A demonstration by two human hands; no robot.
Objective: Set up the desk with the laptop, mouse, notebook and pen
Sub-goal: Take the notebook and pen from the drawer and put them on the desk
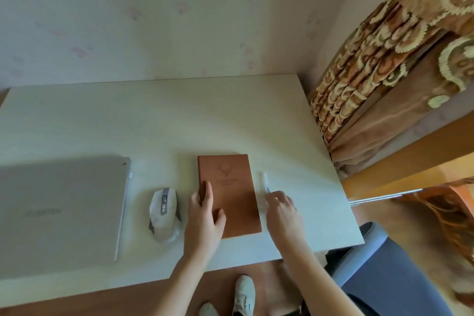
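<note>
A brown notebook (232,187) with an embossed deer lies closed near the desk's front edge. My left hand (204,215) rests on its left edge, thumb on the cover and fingers along the side. A white pen (265,181) lies just right of the notebook. My right hand (283,211) hovers at the pen's near end, fingers curled over it; whether it grips the pen is unclear. A white and grey mouse (164,214) sits left of the notebook. A silver laptop (61,209) lies closed at the far left.
The pale desk (166,120) stands against a wall. A patterned curtain (379,64) hangs at the right. A blue chair (384,272) stands off the desk's right front corner. My white shoes (243,295) show on the wooden floor.
</note>
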